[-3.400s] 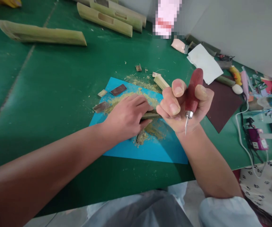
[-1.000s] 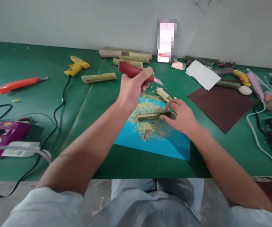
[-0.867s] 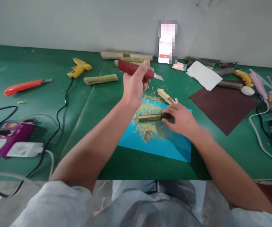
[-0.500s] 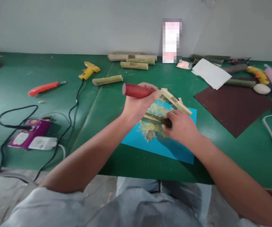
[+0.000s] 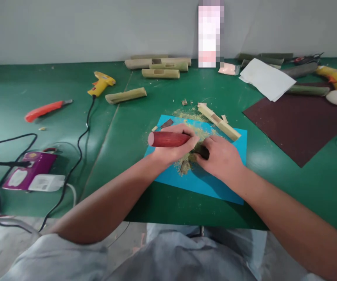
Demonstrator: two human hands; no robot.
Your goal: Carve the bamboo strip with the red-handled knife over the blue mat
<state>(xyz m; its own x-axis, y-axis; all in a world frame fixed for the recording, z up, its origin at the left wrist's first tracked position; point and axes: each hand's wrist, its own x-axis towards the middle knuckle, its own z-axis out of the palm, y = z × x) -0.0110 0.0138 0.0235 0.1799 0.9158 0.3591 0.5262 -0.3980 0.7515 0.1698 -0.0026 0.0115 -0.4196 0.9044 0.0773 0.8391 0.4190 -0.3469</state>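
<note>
My left hand (image 5: 175, 144) is closed round a thick red wooden handle (image 5: 166, 139); the working end of this tool is hidden behind my fingers. Just beside it, my right hand (image 5: 219, 154) grips a short bamboo tube (image 5: 202, 150), whose dark open end faces me. Much of the tube is covered by both hands. Under them lies a blue sheet (image 5: 215, 189) strewn with yellowish shavings (image 5: 197, 130). A split bamboo piece with a rectangular cutout (image 5: 219, 121) rests across the sheet's far edge.
Several cut bamboo tubes (image 5: 161, 73) lie along the wall. To the left are a yellow glue gun (image 5: 101, 84), an orange utility knife (image 5: 47, 110) and a purple power strip (image 5: 36, 162) with cables. Dark brown sheet (image 5: 297, 128) and white paper (image 5: 268, 80) lie at right.
My left hand with the red handle has come down and nearer to me, beside the bamboo tube. My right hand keeps its grip. The view has tilted slightly.
</note>
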